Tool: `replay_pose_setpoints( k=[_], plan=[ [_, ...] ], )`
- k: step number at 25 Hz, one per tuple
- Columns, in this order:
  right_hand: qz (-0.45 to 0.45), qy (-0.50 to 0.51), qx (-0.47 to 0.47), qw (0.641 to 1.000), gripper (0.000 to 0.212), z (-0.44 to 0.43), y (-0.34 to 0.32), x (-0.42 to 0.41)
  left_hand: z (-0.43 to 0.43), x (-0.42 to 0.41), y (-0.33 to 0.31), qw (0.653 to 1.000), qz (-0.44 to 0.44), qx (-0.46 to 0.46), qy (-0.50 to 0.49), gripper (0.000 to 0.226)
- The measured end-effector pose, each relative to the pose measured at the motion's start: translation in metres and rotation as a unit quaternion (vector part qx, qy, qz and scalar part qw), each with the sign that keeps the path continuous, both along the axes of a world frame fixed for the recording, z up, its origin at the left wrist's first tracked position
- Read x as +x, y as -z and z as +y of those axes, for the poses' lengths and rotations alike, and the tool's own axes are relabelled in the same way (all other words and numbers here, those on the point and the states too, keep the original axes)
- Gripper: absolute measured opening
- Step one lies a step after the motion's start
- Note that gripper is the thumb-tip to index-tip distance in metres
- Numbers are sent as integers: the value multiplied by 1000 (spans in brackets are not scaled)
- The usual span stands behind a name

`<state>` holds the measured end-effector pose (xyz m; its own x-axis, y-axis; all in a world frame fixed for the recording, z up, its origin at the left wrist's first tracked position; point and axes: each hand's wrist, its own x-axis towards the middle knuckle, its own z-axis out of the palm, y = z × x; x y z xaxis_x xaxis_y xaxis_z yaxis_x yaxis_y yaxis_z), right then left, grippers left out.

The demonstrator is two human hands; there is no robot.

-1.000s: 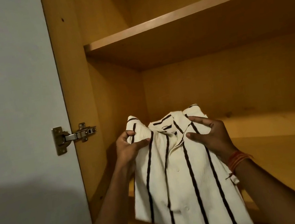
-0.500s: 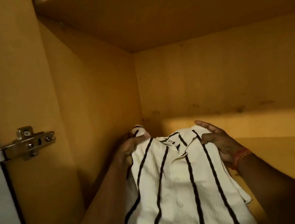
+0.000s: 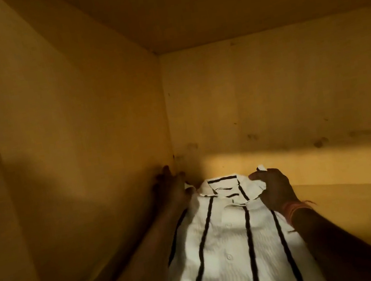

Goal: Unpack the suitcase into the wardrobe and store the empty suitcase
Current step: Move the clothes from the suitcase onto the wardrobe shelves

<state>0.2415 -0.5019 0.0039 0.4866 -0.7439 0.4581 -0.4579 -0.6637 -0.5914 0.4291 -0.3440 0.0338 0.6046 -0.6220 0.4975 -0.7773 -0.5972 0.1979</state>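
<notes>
A folded white shirt (image 3: 230,238) with thin black stripes lies flat on the wardrobe shelf (image 3: 351,200), its collar toward the back wall. My left hand (image 3: 170,188) is at the shirt's left shoulder, close to the back left corner. Its fingers are spread and fairly straight, and it touches the cloth's edge. My right hand (image 3: 274,186) grips the right shoulder beside the collar, and a bit of cloth pokes out above the fingers. Red threads circle that wrist. The suitcase is out of view.
The wardrobe's left side wall (image 3: 69,140) stands tight against my left arm. The back wall (image 3: 281,90) is just beyond the collar, and the upper shelf's underside (image 3: 217,0) hangs low overhead. Bare shelf runs to the right of the shirt.
The shirt has gone from hanging in both hands in front of the wardrobe to lying deep on the shelf. My view moved inside the compartment, and my left fingers have spread out.
</notes>
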Motion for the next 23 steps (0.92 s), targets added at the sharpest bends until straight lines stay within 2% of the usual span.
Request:
replay_pose_setpoints(
  k=[1,2,3,4,5,6,7,8,9,10,11,12,13,15,16,18,20,23],
  plan=[
    [82,29,-16,996,52,4,3,2,-1,-8,-1,996,-47,73,13,36],
    [160,62,-42,984,53,9,3,3,0,-16,-4,988,-47,133,60,39],
    [213,87,-81,970,52,15,-4,4,2,-26,-6,974,-1,194,115,47],
    [240,88,-124,959,48,22,-11,5,7,-35,-6,952,83,253,152,57],
    [246,57,-146,956,45,29,-18,5,11,-39,-4,929,157,293,161,67],
    [237,1,-135,962,42,33,-24,6,16,-41,1,920,194,304,155,72],
    [247,-65,-91,962,42,36,-25,6,22,-42,10,925,195,291,149,73],
    [286,-118,-31,950,53,41,-24,6,26,-43,20,942,168,253,139,69],
    [331,-136,26,933,74,45,-16,6,31,-48,27,967,109,191,128,65],
    [367,-115,51,922,91,50,-6,3,34,-52,32,986,33,128,100,63],
    [378,-73,57,921,98,53,1,2,37,-57,33,993,-20,91,72,65],
    [372,-39,74,924,98,57,4,-1,43,-61,32,994,-14,89,62,67],
    [365,-17,90,926,97,60,4,-2,50,-63,33,991,47,116,56,69],
    [356,-4,109,928,98,69,-3,-6,65,-64,33,962,198,184,34,74],
    [356,1,111,928,98,73,-5,-8,71,-64,33,953,235,190,27,75],
    [363,2,110,925,95,77,-9,-11,77,-64,34,950,248,190,16,79],
    [386,7,104,916,95,81,-8,-15,77,-73,26,950,224,218,17,81],
    [384,9,41,922,91,86,-15,-8,65,-77,9,959,171,218,52,70]
  ],
)
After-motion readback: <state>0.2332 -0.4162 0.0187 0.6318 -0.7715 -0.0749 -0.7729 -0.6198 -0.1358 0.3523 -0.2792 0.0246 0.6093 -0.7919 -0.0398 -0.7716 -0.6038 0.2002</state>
